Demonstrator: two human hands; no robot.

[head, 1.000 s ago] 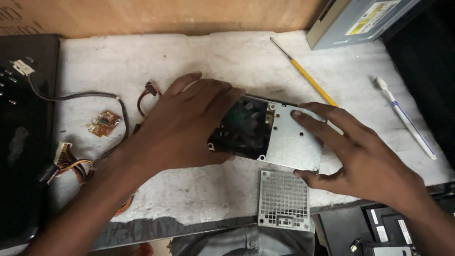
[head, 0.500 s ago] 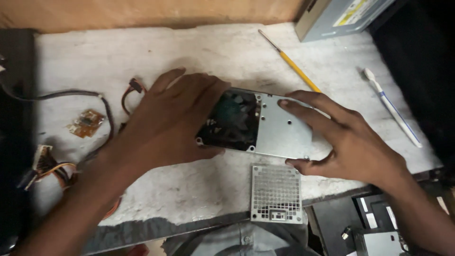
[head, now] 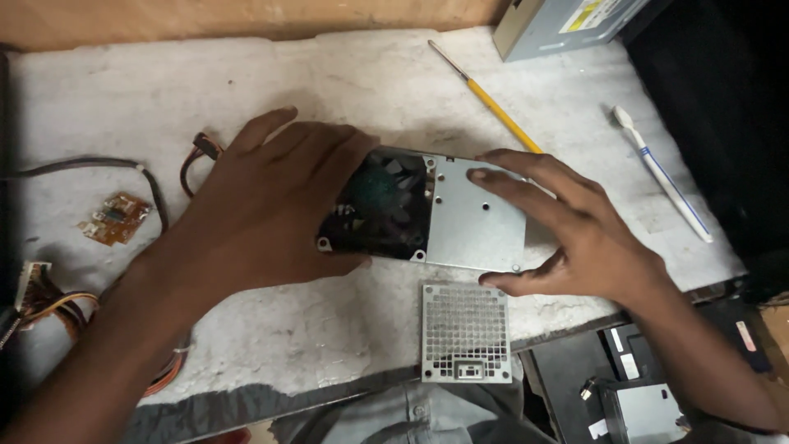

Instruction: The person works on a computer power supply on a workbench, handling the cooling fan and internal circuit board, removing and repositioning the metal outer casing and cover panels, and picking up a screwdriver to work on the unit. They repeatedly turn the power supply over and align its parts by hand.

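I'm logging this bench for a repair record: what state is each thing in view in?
power supply unit: grille off, fan exposed, gripped at both ends
left hand: on its fan end
right hand: on its metal end
perforated grille: detached, flat at table edge
screwdriver: lying untouched
toothbrush: lying untouched
small circuit board: loose

The casing point(head: 477, 218) is bare matt grey metal, smooth, its fan point(head: 382, 205) dark glossy plastic. The grille point(head: 465, 331) is dull perforated metal. The table point(head: 271, 74) is white, rough and chalky. The screwdriver point(head: 489, 100) has a yellow plastic handle; the toothbrush point(head: 666, 177) is smooth white plastic
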